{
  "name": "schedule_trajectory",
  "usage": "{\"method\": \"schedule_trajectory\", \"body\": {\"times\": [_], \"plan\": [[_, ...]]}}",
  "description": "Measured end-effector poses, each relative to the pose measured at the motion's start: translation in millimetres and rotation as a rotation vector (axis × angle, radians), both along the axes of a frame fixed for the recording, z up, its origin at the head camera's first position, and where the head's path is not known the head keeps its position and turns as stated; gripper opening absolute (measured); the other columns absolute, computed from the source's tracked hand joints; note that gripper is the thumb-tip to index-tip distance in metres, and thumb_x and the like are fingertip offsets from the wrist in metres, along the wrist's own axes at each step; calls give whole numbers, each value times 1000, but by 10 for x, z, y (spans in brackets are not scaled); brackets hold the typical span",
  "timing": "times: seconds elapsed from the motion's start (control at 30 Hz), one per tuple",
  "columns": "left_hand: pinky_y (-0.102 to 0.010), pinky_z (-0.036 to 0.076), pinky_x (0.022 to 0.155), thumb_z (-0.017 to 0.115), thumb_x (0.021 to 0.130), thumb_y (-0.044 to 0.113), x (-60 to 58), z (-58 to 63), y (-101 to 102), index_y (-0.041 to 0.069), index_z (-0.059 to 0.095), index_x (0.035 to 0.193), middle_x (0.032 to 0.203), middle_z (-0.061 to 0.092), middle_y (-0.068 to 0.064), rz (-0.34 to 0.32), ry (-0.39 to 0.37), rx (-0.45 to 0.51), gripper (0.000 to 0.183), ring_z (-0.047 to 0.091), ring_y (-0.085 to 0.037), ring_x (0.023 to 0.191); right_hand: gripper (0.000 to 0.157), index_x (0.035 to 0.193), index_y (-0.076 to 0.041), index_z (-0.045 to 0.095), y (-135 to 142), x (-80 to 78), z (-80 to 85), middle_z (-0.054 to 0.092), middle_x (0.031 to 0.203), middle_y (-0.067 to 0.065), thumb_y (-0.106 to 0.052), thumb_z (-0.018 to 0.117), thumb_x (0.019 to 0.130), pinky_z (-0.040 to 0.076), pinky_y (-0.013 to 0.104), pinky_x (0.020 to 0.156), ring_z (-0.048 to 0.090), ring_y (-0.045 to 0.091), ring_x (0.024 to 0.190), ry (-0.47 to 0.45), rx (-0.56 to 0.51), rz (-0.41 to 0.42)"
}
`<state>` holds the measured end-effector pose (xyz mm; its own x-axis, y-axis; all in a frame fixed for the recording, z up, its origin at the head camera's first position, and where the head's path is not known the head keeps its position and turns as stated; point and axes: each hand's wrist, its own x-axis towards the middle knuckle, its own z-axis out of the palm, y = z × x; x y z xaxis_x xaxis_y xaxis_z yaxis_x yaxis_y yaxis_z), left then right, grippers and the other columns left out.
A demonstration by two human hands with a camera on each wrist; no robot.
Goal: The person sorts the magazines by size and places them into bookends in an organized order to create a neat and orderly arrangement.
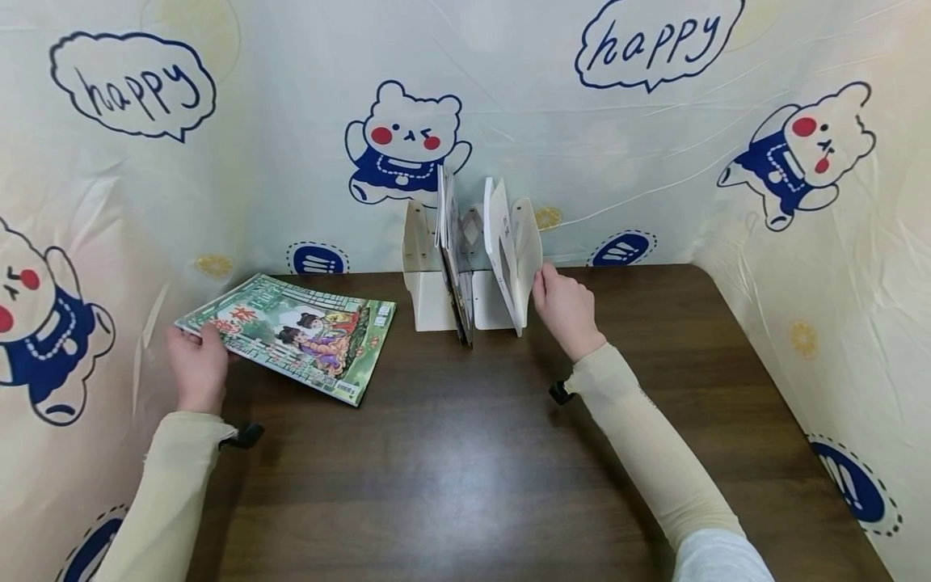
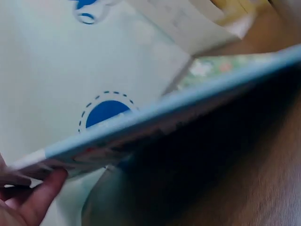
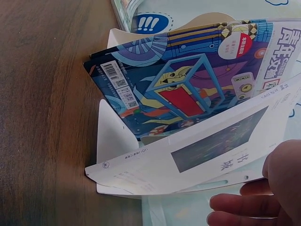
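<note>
My left hand grips the left corner of a green illustrated magazine, its thumb on the near edge and the fingers partly hidden underneath. In the left wrist view the magazine appears edge-on and tilted, with dark shadow below. A white book rack stands at the table's back. At its right end panel, my right hand pinches the edge between thumb and fingers. Inside the rack, a white book leans near that panel, and a dark blue colourful magazine stands in the middle.
The brown wooden table spreads out in front of the rack. A pale curtain printed with bears and "happy" bubbles hangs behind the table and along both sides, close to the rack's back.
</note>
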<state>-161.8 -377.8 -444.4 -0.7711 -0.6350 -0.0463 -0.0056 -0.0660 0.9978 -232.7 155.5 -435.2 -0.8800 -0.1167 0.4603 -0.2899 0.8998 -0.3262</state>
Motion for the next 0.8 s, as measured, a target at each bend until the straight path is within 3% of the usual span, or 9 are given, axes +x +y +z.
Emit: {"method": "schedule_trajectory", "body": {"times": [0.13,0.23,0.37,0.57,0.8], "plan": [[-15,47,54,45,106,19,1,-22,32,18,44,116,87,58,4,20,-4,-281,10,58,-1,61,29,88,-4,54,-8,-1,2,55,60,14,-23,47,109,46,51,44,60,38,52,-1,2,1],[-15,42,64,44,107,24,22,45,102,17,48,119,92,56,9,57,5,-457,15,55,-1,73,29,88,-4,55,-11,1,4,56,61,15,-23,46,109,46,52,45,60,39,52,-2,3,0],[-18,44,68,44,108,27,67,220,286,13,52,133,103,59,12,73,84,-569,30,57,-2,82,29,90,-3,56,-12,6,14,56,61,15,-23,47,109,46,52,45,61,39,52,0,3,-3],[-13,44,70,48,106,23,103,393,543,19,58,143,109,73,-8,144,246,-759,38,59,5,82,27,92,-3,57,-10,4,25,55,61,14,-22,48,109,46,50,45,60,37,52,3,3,-2],[-6,42,70,53,101,18,129,474,732,26,59,144,112,76,-14,185,372,-826,43,57,12,82,27,91,-4,56,-17,19,30,53,59,12,-23,49,109,45,48,43,58,36,50,-5,3,1]]}}
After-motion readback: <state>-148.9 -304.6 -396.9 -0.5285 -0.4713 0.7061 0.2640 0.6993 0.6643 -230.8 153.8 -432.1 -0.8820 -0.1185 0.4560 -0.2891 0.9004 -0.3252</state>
